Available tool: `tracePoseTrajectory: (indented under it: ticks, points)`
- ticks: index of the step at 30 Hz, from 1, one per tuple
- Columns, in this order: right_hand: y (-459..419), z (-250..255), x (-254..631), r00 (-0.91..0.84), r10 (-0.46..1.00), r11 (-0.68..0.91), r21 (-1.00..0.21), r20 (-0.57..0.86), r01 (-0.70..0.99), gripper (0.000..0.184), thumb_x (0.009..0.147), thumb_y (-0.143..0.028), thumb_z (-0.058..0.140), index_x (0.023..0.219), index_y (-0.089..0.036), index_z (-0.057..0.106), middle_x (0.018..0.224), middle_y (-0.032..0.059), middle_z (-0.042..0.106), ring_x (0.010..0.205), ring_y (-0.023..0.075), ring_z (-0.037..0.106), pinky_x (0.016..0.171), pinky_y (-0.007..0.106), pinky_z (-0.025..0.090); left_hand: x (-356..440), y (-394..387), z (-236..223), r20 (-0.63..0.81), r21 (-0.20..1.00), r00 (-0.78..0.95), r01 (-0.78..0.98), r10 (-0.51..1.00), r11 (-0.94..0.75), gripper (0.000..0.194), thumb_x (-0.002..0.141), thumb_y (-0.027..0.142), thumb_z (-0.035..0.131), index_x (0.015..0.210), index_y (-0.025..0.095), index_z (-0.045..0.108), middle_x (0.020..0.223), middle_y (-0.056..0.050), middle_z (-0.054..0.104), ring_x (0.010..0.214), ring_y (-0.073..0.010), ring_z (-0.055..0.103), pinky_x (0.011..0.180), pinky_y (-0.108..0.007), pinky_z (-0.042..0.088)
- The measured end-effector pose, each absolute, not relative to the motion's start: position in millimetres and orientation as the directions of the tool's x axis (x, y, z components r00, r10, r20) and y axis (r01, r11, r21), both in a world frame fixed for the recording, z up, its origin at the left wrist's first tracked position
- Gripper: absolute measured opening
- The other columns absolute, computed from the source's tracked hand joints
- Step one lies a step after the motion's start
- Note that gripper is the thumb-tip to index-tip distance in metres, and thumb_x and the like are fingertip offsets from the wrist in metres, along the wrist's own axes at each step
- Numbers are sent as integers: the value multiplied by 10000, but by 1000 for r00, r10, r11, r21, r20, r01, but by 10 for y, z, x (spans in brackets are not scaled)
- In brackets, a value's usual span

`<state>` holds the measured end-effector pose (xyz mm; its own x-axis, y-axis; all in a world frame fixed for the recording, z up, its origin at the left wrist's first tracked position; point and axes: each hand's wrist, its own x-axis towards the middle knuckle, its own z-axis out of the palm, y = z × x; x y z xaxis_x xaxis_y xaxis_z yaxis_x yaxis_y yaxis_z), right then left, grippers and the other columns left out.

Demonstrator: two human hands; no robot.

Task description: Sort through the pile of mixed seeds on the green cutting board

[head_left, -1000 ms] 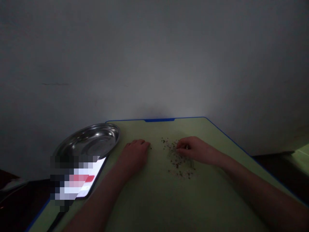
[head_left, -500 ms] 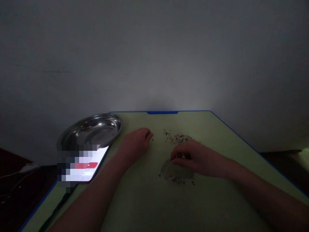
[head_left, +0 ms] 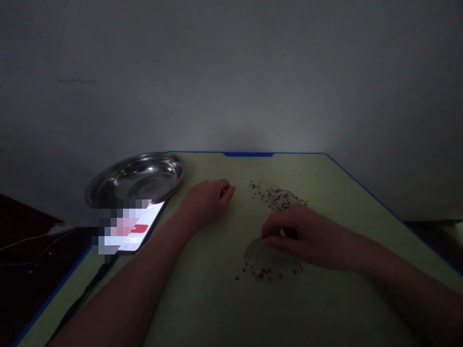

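Observation:
My left hand (head_left: 208, 202) rests on the green table, thumb and fingers pressed together. Whatever may be between them is too small to make out. Over the upper edge of a clear round dish (head_left: 253, 248) is my right hand (head_left: 300, 236), its thumb and fingertips pinched; I cannot tell whether they grip the rim or a grain. Dark and pale grains (head_left: 262, 273) lie along the dish's near side. Beyond my right hand spreads a scattered pile of small dark and pale grains (head_left: 280, 196), partly hidden by that hand.
A shiny metal basin (head_left: 155, 185) stands at the table's far left. A lit phone (head_left: 135, 236), partly blurred out, leans or lies before it, with a dark strap or cable (head_left: 81, 299) nearby. The blue-edged green table (head_left: 202, 299) meets a grey wall (head_left: 231, 72).
The view has tilted down, so the table sits higher in the picture. A dark grain beside my left fingertips no longer shows. Both hands keep nearly the same pose.

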<state>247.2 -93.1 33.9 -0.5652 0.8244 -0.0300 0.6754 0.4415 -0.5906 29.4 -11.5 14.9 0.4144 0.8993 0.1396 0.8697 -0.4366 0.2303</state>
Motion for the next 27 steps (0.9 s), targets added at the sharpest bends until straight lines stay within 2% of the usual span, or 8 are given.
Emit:
tracePoseTrajectory:
  ticks: [18,27]
  points:
    - [-1031,374,2511,-588,806,450,-584,-60,676,124,857,-282,589,795,-246,690,620,-42,620,509,91,489,499,218,344,310,-110,122,118,250,440,854,890,-455,392,935,417,374,829,171,660,765,-55,679,625,-145,545,591,-276,333]
    - [-1122,380,2558,-630,764,458,-568,-141,683,118,848,-328,613,833,-259,708,707,-41,666,606,100,554,556,218,381,307,-111,121,116,253,454,846,883,-469,376,924,413,382,841,175,662,761,-52,685,609,-138,543,557,-274,311]
